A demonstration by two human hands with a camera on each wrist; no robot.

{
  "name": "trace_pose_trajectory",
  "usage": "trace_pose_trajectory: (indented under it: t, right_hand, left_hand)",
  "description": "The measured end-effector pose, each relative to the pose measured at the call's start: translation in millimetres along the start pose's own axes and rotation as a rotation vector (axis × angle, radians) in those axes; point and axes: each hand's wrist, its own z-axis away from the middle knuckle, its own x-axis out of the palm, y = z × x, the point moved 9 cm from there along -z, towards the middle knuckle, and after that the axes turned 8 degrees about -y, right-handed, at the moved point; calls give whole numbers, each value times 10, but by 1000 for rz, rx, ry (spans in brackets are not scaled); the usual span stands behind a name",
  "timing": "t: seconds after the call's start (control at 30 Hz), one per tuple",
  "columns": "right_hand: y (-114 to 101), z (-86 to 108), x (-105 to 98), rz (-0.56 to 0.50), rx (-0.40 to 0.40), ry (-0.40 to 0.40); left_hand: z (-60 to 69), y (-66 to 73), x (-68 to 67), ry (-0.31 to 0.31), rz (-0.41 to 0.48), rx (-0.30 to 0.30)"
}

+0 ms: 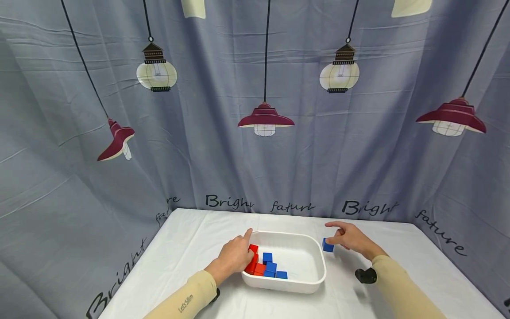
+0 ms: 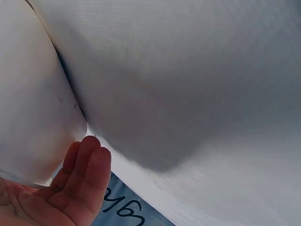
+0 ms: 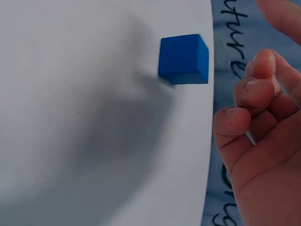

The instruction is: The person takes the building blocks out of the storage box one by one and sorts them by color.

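Left hand grips the tray by its left edge; right hand, thumb and forefinger parted, is at a cube beyond its right edge; lopsided closing could skid it.

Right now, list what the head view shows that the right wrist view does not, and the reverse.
Head only: the white tray, the red cubes and blue cubes inside it, the left hand and the printed lamps.
Right wrist only: the palm of the right hand.
Both: that hand, the lone blue cube outside the tray, the white tabletop and lettering on the curtain.
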Motion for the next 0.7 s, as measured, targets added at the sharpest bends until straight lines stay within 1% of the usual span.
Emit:
trace_pose_trajectory:
  t: [0.13, 0.23, 0.33, 0.7]
  right_hand:
    - [-94, 0, -10, 28, -21, -6]
    - [-181, -5, -16, 41, -44, -10]
    - [-271, -4, -20, 32, -61, -15]
    - [-616, -28, 72, 23, -131, -88]
  left_hand:
    - [-6, -13, 23, -8, -3, -10]
    - [-12, -14, 23, -5, -4, -5]
    - [-14, -13, 22, -1, -5, -2]
    - [-25, -23, 32, 0, 2, -10]
